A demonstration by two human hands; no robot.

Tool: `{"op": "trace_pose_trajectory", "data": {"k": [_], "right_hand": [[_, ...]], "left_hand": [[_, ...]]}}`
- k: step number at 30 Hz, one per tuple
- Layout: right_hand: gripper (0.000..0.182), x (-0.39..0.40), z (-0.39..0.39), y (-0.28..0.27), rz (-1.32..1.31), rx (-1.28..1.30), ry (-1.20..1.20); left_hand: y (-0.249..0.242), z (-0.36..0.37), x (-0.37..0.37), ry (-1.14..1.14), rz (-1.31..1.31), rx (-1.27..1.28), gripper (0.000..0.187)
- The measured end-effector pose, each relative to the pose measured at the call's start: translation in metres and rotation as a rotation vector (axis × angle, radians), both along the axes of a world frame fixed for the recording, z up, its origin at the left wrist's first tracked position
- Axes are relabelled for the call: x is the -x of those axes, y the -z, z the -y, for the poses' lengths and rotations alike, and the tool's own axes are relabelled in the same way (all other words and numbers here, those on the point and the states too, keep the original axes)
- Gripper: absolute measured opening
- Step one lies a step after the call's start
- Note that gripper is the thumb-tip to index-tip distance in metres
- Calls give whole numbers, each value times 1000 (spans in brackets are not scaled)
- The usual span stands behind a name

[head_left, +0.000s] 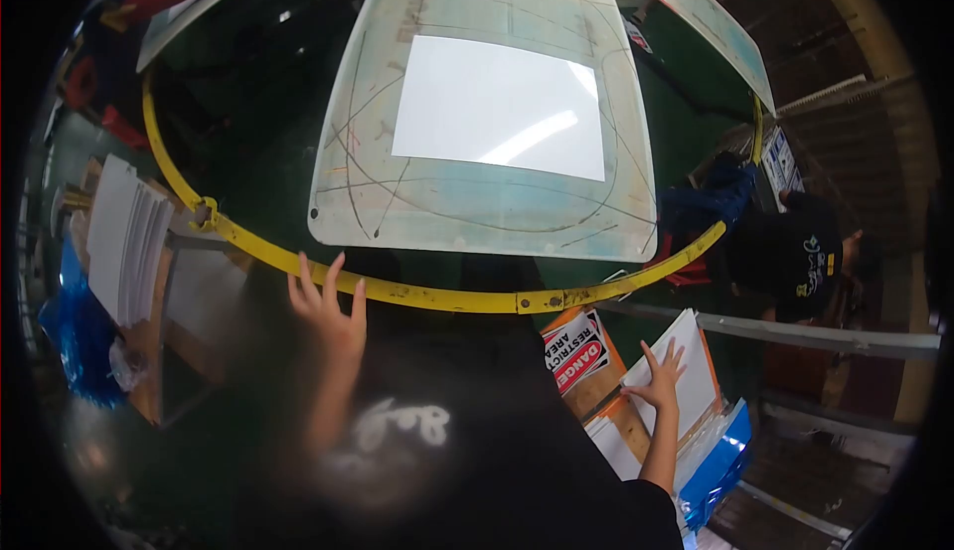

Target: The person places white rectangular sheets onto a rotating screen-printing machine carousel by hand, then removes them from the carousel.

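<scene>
My left hand [330,304] is raised by the curved yellow rail [437,300], fingers apart and holding nothing, fingertips overlapping the rail in this view. Off to the right, my right hand [658,379] spreads its fingers at the edge of a stack of white sheets [688,356]. In front of me, beyond the rail, a worn pale platen [477,210] with dark scribbled lines carries one blank white sheet [497,108], which reflects a streak of light.
A red, black and white danger sign [578,351] lies beside the right stack, near blue plastic wrap [717,466]. More white sheets [127,242] stand at left. A second platen [701,23] is at upper right. Co-workers [785,262] are at right and upper left.
</scene>
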State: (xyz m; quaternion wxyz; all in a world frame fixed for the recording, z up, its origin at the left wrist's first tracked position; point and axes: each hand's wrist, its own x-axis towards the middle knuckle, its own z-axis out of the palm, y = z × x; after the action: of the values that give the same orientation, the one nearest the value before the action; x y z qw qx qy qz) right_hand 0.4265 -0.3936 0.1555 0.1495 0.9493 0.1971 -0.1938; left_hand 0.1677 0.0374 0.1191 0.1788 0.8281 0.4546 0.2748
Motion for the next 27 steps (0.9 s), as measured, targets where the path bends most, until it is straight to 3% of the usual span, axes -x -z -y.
{"op": "trace_pose_trajectory", "data": {"k": [3, 4, 7, 11, 16, 19, 22, 27], "right_hand": [[89, -7, 76, 56, -194, -348, 168], [88, -6, 81, 61, -143, -407, 89], [84, -6, 75, 53, -171, -296, 152], [80, -1, 84, 50, -109, -342, 123], [81, 14, 103, 70, -82, -527, 253], [82, 43, 73, 63, 194, -211, 164], [84, 47, 86, 95, 97, -422, 409], [74, 62, 90, 133, 224, -421, 353]], "left_hand": [[6, 19, 4, 43, 18, 143, 33], [2, 21, -4, 110, 29, 142, 32], [-21, 19, -34, 342, 135, 161, 30], [-60, 17, -65, 524, 171, 81, 26], [-66, 29, -74, 564, 225, 118, 25], [-55, 48, -71, 593, 206, 169, 26], [-49, 61, -66, 614, 165, 195, 27], [-41, 54, -61, 617, 103, 123, 28]]}}
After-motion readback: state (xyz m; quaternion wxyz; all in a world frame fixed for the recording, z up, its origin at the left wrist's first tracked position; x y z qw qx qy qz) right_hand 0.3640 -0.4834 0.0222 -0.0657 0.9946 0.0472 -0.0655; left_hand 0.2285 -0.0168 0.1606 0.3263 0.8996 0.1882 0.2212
